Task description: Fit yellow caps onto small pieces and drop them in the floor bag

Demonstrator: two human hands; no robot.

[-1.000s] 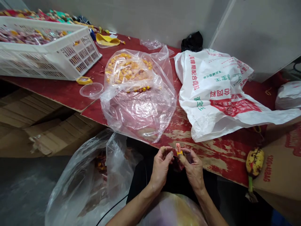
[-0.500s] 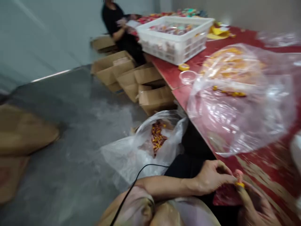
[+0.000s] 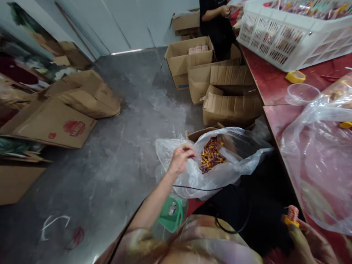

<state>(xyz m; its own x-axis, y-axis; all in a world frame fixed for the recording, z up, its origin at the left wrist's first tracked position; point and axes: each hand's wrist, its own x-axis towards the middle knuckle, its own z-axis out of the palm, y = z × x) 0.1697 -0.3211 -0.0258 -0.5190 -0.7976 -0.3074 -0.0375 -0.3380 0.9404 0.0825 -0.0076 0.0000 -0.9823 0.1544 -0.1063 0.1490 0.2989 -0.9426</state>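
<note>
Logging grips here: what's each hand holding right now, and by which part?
Right hand: small red piece with yellow base, gripped at the base. Left hand, at the clear bag: cannot tell.

Right hand (image 3: 310, 242) cut off at edge

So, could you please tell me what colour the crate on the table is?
White, a slotted plastic crate holding colourful packets, seen best in the head view at top right.

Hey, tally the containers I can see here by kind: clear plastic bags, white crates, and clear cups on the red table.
Clear plastic bags: 2, the floor bag of small pieces by the left hand and the table bag
White crates: 1
Clear cups: 1
Total: 4
</note>
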